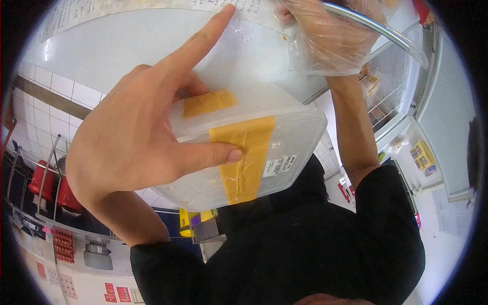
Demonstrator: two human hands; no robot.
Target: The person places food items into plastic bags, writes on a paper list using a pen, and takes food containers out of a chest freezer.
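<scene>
A translucent plastic container (297, 134) is tilted in front of the black shirt. Yellow tape (254, 134) runs over its lid, beside a small white printed label (279, 165). My left hand (137, 127) holds the container, thumb pressed on the tape and index finger stretched out past it. A shorter tape piece (209, 102) is on the container's side. My right hand (330, 35), in a loose clear plastic glove, is at the top right with fingers curled, partly cut off by the frame. A curved shiny rim (373, 24) crosses over it; what it grips is unclear.
Behind the container is a white surface (127, 40), with handwritten paper (193, 6) along its far edge. An open compartment with a wire rack (387, 104) stands at right. Red items (66, 195) sit on a metal rack at left. Yellow packs (423, 155) are farther right.
</scene>
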